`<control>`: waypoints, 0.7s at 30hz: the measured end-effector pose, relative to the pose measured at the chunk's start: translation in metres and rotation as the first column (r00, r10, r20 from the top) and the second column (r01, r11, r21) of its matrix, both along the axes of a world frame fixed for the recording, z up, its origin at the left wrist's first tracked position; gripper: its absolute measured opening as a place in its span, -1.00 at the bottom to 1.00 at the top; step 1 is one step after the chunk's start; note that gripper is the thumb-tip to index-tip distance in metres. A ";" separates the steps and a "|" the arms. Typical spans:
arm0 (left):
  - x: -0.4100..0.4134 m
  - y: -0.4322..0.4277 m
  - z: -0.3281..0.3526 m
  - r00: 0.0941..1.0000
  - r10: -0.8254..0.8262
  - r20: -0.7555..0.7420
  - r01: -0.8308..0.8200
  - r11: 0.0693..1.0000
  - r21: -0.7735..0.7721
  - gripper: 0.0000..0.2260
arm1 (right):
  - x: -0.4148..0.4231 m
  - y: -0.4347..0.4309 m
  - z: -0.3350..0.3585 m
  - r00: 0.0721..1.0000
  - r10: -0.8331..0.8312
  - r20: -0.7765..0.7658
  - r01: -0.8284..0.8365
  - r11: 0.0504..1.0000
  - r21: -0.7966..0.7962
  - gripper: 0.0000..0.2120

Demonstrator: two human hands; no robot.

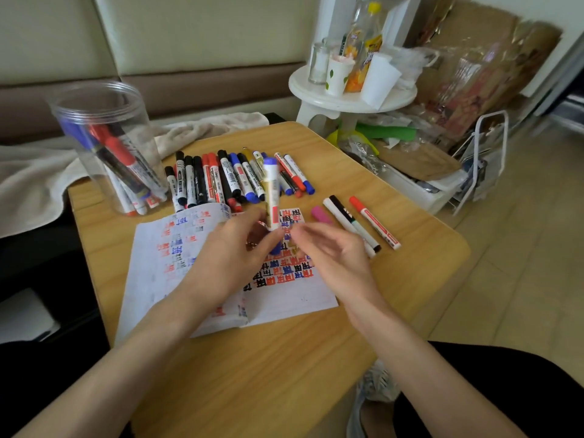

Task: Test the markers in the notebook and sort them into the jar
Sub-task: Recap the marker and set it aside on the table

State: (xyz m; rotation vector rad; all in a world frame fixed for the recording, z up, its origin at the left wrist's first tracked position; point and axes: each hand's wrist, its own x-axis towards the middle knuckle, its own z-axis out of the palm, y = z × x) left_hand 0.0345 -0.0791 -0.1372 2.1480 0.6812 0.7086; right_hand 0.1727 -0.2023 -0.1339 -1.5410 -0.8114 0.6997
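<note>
The left hand [234, 248] gripped a blue-capped marker [272, 191] around its lower barrel, holding it nearly upright with the cap on top, directly above the open notebook [294, 298]. The right hand [325, 251] hovered just beside the marker's lower end, its fingers loosely extended and motion-blurred, with nothing visibly held.

With the cap seated, the marker was probably either about to be opened for a test stroke or ready for sorting; the frame did not settle which. If it was to be tested, the right hand's best move was to pinch the cap and pull straight along the barrel while the left hand held firm. The stroke then belonged on the bare white strip of page nearest the wrists, since the area under the hands was already crowded with red, blue and black marks.

If it was to be sorted, the cap needed pressing fully home first. The clear jar [104, 128] stood well beyond and to the left of the left hand, so the reach had to pass over the row of markers [221, 181] lying just past the fingertips without scattering them.

Three markers [354, 222] and a small pink object [320, 214] lay just right of the right hand on the tabletop [252, 374].
</note>
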 end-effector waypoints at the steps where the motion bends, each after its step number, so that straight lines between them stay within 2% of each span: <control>1: -0.002 -0.002 0.001 0.999 -0.007 -0.033 0.010 0.994 0.108 -0.79 | 0.003 -0.002 0.003 1.000 0.001 -0.024 0.000 1.000 0.013 -0.77; 4: -0.003 -0.008 0.000 0.995 -0.056 -0.077 0.077 0.949 0.304 -0.72 | 0.004 -0.002 0.005 1.000 0.013 -0.011 -0.013 0.999 0.035 -0.77; 6: -0.002 -0.010 0.000 0.994 -0.072 -0.084 0.096 0.940 0.328 -0.68 | 0.004 -0.001 0.002 1.000 -0.022 -0.003 0.022 0.999 0.037 -0.77; 8: -0.002 -0.009 0.000 0.993 -0.083 -0.086 0.107 0.940 0.323 -0.72 | 0.005 -0.002 0.001 0.999 -0.037 -0.037 0.038 0.999 0.033 -0.76; 10: -0.002 -0.011 0.002 0.988 -0.117 -0.102 0.143 0.945 0.294 -0.79 | 0.005 -0.004 0.001 0.997 -0.031 -0.070 0.033 0.999 0.032 -0.76; 16: 0.000 -0.008 0.008 0.967 -0.215 -0.134 0.235 0.959 0.156 -0.65 | 0.009 -0.012 -0.001 0.997 0.002 -0.078 0.003 0.998 0.060 -0.78; 21: -0.002 -0.007 0.011 0.937 -0.332 -0.114 0.331 0.943 -0.023 -0.66 | 0.012 -0.019 -0.001 0.995 0.051 -0.090 -0.043 0.995 0.088 -0.77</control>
